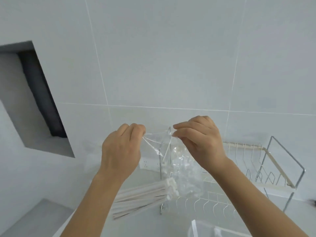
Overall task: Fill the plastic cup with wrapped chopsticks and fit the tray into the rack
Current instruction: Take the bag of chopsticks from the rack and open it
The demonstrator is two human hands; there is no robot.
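A clear plastic bag (pixel 179 161) hangs in the air in front of me, stretched between both hands. My left hand (pixel 119 151) pinches its upper left edge and my right hand (pixel 198 141) pinches its upper right edge. Under my left forearm, a bundle of white paper-wrapped chopsticks (pixel 142 199) lies on the counter. The rim of a clear plastic cup (pixel 205 231) shows at the bottom edge, partly hidden by my right forearm. A wire dish rack (pixel 266 168) with cream bars stands on the right, behind the bag.
A tiled wall rises behind the counter, with a white socket strip (pixel 148 164) low on it. A dark recessed opening (pixel 39 93) is set in the wall at left. The grey counter edge (pixel 34 218) runs along the lower left.
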